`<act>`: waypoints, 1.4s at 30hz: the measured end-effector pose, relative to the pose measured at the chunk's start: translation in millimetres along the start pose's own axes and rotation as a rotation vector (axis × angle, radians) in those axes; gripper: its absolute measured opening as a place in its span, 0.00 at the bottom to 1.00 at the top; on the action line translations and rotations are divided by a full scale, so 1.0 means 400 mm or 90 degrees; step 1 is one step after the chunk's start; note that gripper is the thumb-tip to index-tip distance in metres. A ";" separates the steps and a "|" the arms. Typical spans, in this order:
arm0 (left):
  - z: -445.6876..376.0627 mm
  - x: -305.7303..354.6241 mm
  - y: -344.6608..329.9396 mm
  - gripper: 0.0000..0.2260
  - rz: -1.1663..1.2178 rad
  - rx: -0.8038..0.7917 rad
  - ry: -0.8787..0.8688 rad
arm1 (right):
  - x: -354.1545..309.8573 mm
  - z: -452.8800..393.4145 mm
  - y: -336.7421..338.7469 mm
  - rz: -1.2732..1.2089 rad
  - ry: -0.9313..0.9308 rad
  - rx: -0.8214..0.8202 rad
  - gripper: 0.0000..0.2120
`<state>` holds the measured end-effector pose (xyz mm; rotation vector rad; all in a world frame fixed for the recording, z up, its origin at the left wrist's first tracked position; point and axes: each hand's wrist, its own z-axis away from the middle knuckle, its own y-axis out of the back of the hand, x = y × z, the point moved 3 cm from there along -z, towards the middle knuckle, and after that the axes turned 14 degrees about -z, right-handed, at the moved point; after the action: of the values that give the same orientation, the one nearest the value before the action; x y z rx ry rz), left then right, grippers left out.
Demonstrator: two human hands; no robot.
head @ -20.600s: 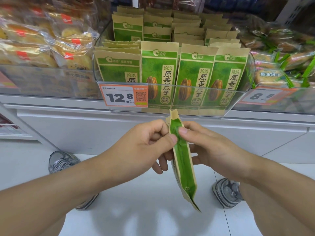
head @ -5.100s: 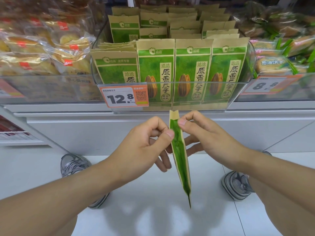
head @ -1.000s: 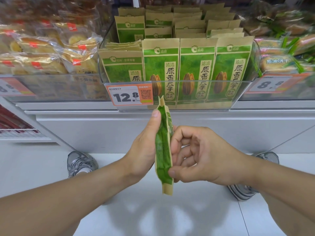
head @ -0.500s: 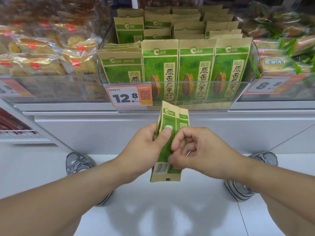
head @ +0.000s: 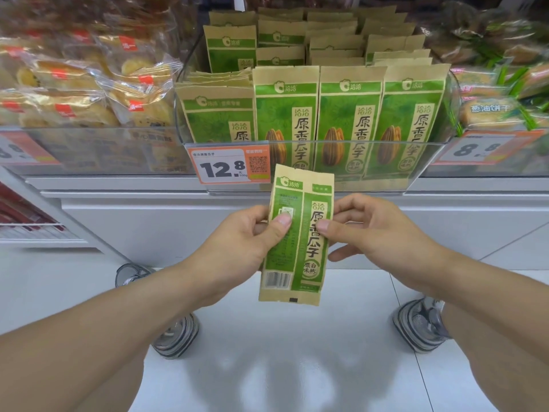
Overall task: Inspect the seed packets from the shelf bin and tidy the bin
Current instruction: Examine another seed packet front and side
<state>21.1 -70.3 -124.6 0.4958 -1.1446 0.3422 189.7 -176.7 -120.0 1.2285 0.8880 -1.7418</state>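
Seed packet (head: 297, 233) pinched by left hand (head: 237, 242) and right hand (head: 377, 233) fingers, clear bin (head: 386, 185) behind, price tag (head: 228, 165).

Seed packet (head: 297, 236) between left hand (head: 237, 242) and right hand (head: 374, 233), before bin (head: 309, 185) of packets.

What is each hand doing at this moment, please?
Left hand: pinches the green and tan paper seed packet at its left side.
Right hand: pinches the same packet at its right edge.

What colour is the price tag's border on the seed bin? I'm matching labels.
Orange, around a white price tag with black digits, clearest in the head view.
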 end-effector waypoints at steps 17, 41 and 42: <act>-0.004 -0.013 0.023 0.05 -0.120 -0.010 0.041 | 0.013 -0.011 0.006 0.028 -0.036 -0.057 0.31; 0.005 -0.003 0.038 0.18 -0.282 -0.006 0.038 | 0.019 0.008 0.025 0.065 -0.071 -0.200 0.37; 0.009 -0.006 0.040 0.22 -0.282 0.002 0.058 | 0.020 0.007 0.026 0.080 -0.068 -0.184 0.37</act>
<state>9.6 -58.7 -122.3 0.7118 -0.9157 -0.0191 196.6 -185.2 -127.7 0.9714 0.9409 -1.5041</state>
